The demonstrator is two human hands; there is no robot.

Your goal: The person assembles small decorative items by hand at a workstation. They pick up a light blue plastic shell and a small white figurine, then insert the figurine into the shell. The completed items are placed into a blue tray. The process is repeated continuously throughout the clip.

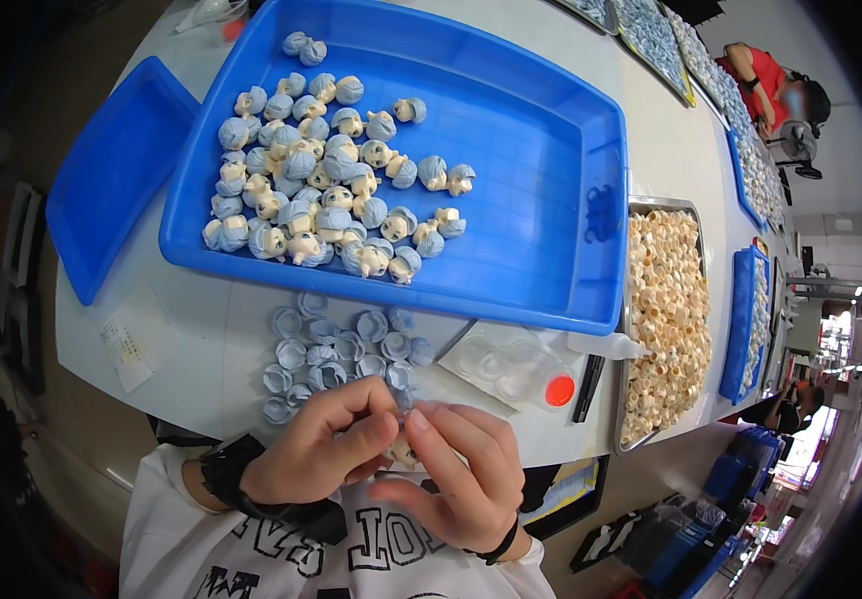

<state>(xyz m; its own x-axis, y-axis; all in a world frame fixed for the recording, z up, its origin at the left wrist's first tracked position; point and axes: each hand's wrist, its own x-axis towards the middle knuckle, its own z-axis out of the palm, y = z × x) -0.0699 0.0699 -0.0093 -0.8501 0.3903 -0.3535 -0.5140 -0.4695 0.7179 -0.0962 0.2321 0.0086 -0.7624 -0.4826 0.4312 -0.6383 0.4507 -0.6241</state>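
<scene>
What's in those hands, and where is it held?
A doll head, held around its upper part between the left hand and right hand; exact contact is hidden.

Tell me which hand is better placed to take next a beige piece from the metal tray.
Probably the right hand: the metal tray lies on that side, farther from the left hand. Both are busy with a doll head, so free the right first.
</scene>
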